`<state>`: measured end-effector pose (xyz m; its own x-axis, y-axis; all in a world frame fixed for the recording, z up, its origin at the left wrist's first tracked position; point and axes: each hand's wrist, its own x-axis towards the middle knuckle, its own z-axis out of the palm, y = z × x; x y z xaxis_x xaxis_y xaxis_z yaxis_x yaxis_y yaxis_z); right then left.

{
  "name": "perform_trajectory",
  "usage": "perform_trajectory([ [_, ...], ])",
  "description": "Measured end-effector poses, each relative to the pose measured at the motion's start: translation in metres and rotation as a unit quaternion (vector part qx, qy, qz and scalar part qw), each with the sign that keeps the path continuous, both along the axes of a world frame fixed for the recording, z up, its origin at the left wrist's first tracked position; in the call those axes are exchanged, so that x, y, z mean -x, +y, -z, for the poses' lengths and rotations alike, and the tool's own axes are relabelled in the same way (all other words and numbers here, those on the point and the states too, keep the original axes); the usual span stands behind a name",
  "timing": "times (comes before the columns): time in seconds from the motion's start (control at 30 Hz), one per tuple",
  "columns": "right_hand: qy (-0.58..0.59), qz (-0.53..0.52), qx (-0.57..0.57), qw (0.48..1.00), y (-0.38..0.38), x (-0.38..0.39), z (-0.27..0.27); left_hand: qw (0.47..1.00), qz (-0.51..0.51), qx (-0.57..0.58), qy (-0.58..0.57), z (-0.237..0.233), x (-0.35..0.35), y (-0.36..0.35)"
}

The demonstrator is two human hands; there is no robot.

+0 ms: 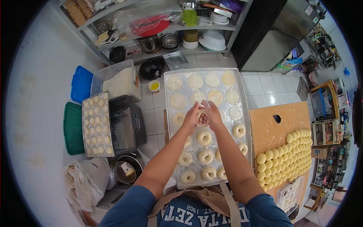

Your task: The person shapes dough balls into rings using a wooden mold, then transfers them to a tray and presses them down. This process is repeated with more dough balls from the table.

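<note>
My left hand [191,116] and my right hand [213,115] are both closed around a ring of pale dough [202,120], with fingers showing through its hole. They hold it above the middle of a large metal tray [245,90]. Nearer to me on the tray lie several shaped dough rings, among them one dough ring [204,138] just below my hands. Toward the far end, flat pale rounds [195,81] sit in rows. My forearms hide part of the tray's near half.
Many dough balls [280,159] crowd a wooden board [264,128] on the right. Left of the tray, a smaller tray of dough pieces [97,125] rests on a dark bin [126,121]. A small cup of yellow liquid [154,86] stands beyond it. Shelves [132,56] line the back.
</note>
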<state>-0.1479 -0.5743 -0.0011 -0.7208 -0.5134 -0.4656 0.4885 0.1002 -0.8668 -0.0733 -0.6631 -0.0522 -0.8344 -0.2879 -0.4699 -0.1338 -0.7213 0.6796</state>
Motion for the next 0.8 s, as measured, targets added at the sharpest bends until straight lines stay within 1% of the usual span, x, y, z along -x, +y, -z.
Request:
perform_trajectory([
  [0.03,-0.003,0.039,0.011,0.999,-0.002,-0.003,-0.007,0.997,0.000,-0.067,0.034,0.004,-0.001,0.000],
  [0.1,0.001,0.084,0.024,0.996,-0.007,-0.003,0.002,0.981,-0.154,-0.121,0.012,0.003,0.002,0.012],
  [0.13,0.002,0.107,0.029,0.994,-0.006,-0.003,0.008,0.962,-0.230,-0.148,0.000,-0.001,0.002,0.017],
  [0.17,-0.012,0.037,-0.002,0.999,-0.003,0.001,0.012,0.973,-0.203,-0.111,-0.023,-0.004,0.000,0.014],
  [0.23,-0.040,-0.106,-0.062,0.992,0.000,0.008,0.009,0.991,-0.106,-0.022,-0.074,-0.009,-0.001,0.003],
  [0.27,-0.015,-0.085,-0.059,0.994,-0.002,0.008,0.014,0.993,-0.056,0.023,-0.100,-0.012,-0.001,-0.002],
  [0.3,0.010,-0.063,-0.056,0.996,-0.005,0.006,0.019,0.990,0.000,0.095,-0.103,-0.016,-0.002,-0.006],
  [0.33,0.036,-0.041,-0.052,0.997,-0.006,0.005,0.024,0.997,-0.033,0.029,-0.066,-0.012,-0.002,-0.005],
  [0.37,0.019,0.021,-0.029,0.999,-0.006,0.004,0.027,0.997,-0.066,-0.037,-0.029,-0.006,-0.003,0.000],
  [0.4,0.002,0.083,-0.005,0.997,-0.006,-0.001,0.025,0.990,-0.099,-0.102,0.008,-0.006,-0.003,0.006],
  [0.43,-0.016,0.144,0.018,0.989,-0.007,-0.004,0.023,0.972,-0.160,-0.170,0.016,-0.009,-0.005,0.014],
  [0.47,-0.021,0.139,0.014,0.990,-0.008,-0.003,0.026,0.970,-0.171,-0.171,0.013,-0.007,-0.005,0.019],
  [0.53,-0.030,0.130,0.002,0.991,-0.007,-0.001,0.034,0.965,-0.192,-0.177,0.009,0.012,-0.003,0.024],
  [0.57,-0.044,0.071,-0.005,0.996,-0.004,0.000,0.034,0.983,-0.149,-0.105,-0.032,0.024,-0.004,0.018],
  [0.63,-0.070,-0.047,-0.018,0.996,-0.001,0.001,0.023,0.993,-0.046,0.003,-0.107,0.013,0.003,0.005],
  [0.67,-0.048,-0.040,-0.032,0.998,-0.002,0.003,0.026,0.988,0.006,0.059,-0.144,0.005,0.005,-0.002],
  [0.7,-0.026,-0.032,-0.046,0.998,-0.003,0.005,0.033,0.974,0.083,0.159,-0.140,0.000,0.001,-0.011],
  [0.73,-0.004,-0.023,-0.059,0.998,-0.004,0.006,0.040,0.992,0.023,0.065,-0.109,-0.005,0.001,-0.008],
  [0.77,-0.015,0.031,-0.030,0.999,-0.004,0.007,0.046,0.996,-0.038,-0.030,-0.076,-0.011,0.003,-0.002],
  [0.8,-0.027,0.083,-0.001,0.996,-0.005,0.007,0.048,0.986,-0.099,-0.125,-0.041,-0.013,0.004,0.004],
])
